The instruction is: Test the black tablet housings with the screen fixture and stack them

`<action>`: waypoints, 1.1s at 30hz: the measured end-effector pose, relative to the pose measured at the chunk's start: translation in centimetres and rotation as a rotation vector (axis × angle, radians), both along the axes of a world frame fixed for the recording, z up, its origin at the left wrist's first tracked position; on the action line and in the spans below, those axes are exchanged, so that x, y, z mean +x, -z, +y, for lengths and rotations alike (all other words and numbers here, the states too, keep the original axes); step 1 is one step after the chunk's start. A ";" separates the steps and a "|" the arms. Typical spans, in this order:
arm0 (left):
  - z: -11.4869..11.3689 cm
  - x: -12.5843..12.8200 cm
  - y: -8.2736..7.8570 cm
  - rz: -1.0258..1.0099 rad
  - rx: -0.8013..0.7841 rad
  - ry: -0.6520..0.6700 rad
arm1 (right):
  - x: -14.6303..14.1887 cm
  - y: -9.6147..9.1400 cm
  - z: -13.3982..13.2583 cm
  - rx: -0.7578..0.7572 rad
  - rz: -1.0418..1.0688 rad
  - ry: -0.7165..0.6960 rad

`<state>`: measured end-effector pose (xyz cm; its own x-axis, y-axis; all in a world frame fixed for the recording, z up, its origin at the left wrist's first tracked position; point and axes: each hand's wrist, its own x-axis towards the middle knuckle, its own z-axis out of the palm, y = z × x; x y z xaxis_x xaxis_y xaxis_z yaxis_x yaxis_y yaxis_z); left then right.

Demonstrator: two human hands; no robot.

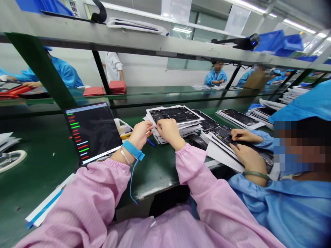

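Note:
My left hand (141, 133) is beside the left edge of a stack of white sheets (178, 131), its fingers apart and nothing visible in them. A blue wrist strap (132, 150) with a cord is around that wrist. On top of the stack lies a black panel with small electronic parts (176, 114), like the inside of a laptop casing. My right hand (169, 131) rests at this panel's near left corner, fingers curled together; what they pinch, if anything, is hidden. A blue pen (150, 142) lies just below the stack, between my hands.
A screen with coloured bars (94, 132) stands to my left. At my right, a co-worker in blue has both hands on another black panel (227, 136). More panels on white sheets (240, 117) lie behind. A shelf beam (155, 44) crosses above the green bench (51, 148).

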<state>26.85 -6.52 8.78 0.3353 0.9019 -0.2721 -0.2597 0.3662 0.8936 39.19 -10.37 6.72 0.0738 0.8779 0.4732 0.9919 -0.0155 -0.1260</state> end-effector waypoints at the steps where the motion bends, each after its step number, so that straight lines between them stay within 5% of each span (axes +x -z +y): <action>1: 0.4 0.1 0.0 0.019 0.005 0.004 | 0.1 0.0 0.0 -0.002 0.005 0.005; 16: 3.5 0.8 1.4 0.207 0.084 0.132 | 0.5 0.8 -0.7 -0.016 -0.048 -0.119; 24: 5.0 2.0 1.8 0.233 0.126 0.129 | 0.3 0.2 0.2 0.026 -0.012 -0.010; 29: 6.1 3.8 1.1 0.152 0.104 0.147 | 0.2 -0.9 0.7 0.113 0.033 0.024; 33: 6.1 5.3 -0.3 0.043 0.079 0.135 | 0.4 0.1 -0.2 0.203 0.078 -0.046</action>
<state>32.16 -0.42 9.08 0.4445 0.8685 -0.2193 -0.1734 0.3237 0.9301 39.54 -10.59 6.61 0.0795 0.7682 0.6352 0.9781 0.0630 -0.1986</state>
